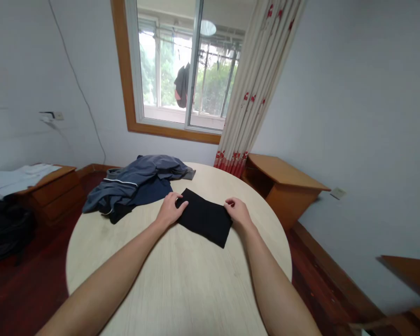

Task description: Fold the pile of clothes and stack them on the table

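A folded black cloth (206, 217) lies flat near the middle of a round pale wooden table (182, 280). My left hand (170, 209) grips its left end, fingers curled over the edge. At the cloth's right end, my right hand (237, 211) pinches the edge with bent fingers. Both forearms reach in from the near side of the table.
A heap of grey and navy clothes (136, 185) lies on the table's far left. A wooden cabinet (283, 186) stands at the right by the curtain (255, 88). A low dresser (49, 186) with white cloth on it stands at the left. The window (185, 65) is straight ahead.
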Motion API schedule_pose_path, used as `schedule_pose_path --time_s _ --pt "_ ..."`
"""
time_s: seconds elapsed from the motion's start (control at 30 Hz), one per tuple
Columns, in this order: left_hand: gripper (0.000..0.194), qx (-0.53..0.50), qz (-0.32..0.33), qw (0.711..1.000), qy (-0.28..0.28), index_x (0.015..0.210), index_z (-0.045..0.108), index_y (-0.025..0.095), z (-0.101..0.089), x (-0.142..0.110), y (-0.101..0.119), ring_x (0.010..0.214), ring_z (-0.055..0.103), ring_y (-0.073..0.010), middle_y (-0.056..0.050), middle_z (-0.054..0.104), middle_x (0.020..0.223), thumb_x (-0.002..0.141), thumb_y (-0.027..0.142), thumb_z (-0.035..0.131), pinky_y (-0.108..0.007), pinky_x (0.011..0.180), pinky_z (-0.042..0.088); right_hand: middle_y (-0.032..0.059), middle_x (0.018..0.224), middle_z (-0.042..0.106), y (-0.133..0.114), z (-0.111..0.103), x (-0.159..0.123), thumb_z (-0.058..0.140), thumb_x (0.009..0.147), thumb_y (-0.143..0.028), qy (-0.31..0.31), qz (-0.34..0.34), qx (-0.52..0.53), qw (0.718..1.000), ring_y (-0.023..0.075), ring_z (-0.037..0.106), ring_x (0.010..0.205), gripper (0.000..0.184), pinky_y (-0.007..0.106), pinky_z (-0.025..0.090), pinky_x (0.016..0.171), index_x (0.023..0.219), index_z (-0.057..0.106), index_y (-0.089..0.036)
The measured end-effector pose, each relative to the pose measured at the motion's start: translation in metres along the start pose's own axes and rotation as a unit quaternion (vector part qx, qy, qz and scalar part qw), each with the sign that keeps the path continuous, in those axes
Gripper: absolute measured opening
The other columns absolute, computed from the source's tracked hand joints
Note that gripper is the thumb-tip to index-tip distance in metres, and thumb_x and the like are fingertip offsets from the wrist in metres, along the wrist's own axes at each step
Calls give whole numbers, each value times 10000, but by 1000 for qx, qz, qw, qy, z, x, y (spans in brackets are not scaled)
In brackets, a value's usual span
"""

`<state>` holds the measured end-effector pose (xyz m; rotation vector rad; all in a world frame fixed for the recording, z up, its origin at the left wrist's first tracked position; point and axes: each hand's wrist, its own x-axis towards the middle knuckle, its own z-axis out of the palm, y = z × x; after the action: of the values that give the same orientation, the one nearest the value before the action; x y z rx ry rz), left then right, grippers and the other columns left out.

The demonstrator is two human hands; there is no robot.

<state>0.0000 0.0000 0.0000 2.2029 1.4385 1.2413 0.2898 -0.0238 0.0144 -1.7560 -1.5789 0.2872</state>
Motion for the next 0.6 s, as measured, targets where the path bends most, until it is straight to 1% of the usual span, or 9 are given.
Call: schedule_pose_path --time_s 0.07,0.1,0.2,0.27,0.33,0.4,0.47,0.53,0.6 --pt "289 33 27 999 5 1037 638 197 0 -1 -1 1074 541 -279 -110 618 1144 877 428 572 -424 934 426 86 948 708 7 -2 1 641 812 -350 -23 35 -51 998 181 649 827 270 288 474 762 995 697 -160" --pt "303 60 20 998 4 1057 638 201 1 -1 -1 1100 524 -297 -116 614 1175 874 436 579 -448 944 409 90 965 711 8 -2 1 652 814 -380 -46 38 -59 996 190 655 853 293 295 477 782 1005 698 -162" --pt "417 117 -40 992 -27 1166 616 204 7 -3 -3 1161 491 -352 -147 606 1243 862 489 589 -514 955 372 89 994 722 4 3 -1 674 802 -378 -81 19 -58 995 214 659 934 262 318 477 842 965 711 -177" --pt "445 115 -66 990 -47 1207 599 199 11 -3 -7 1181 489 -369 -158 621 1245 860 477 593 -536 963 360 78 1000 725 -2 6 -2 676 781 -298 -68 6 -49 996 214 656 957 204 325 474 867 947 717 -186" --pt "422 75 -69 994 -42 1210 599 212 13 -1 -11 1180 508 -360 -144 643 1229 839 412 620 -541 974 359 66 972 728 -7 8 -2 668 753 -238 -35 1 -19 999 211 654 947 179 336 471 887 917 721 -189" --pt "443 -26 -74 997 -24 1208 602 220 11 4 -14 1119 562 -323 -117 674 1150 786 342 657 -512 966 392 58 919 725 -13 4 -2 690 723 -266 2 0 59 998 217 651 909 174 350 483 869 875 716 -186" --pt "539 -192 -91 977 -15 1228 592 201 2 11 -15 1013 621 -286 -91 694 1041 715 324 699 -462 916 451 54 867 715 -19 -6 -4 733 701 -378 17 -7 194 981 220 651 834 289 356 510 798 910 704 -181" --pt "611 -368 -108 923 -25 1241 583 168 -13 18 -17 918 654 -264 -83 698 977 683 375 722 -417 839 494 56 832 700 -25 -21 -7 699 734 -550 13 -22 319 947 216 652 772 469 350 524 724 1025 678 -182" --pt "582 -492 -127 861 -26 1196 607 150 -33 24 -21 837 665 -254 -82 700 895 725 484 678 -396 770 511 73 835 692 -32 -36 -10 515 821 -708 6 -32 369 929 222 666 806 618 348 528 717 1124 640 -184"
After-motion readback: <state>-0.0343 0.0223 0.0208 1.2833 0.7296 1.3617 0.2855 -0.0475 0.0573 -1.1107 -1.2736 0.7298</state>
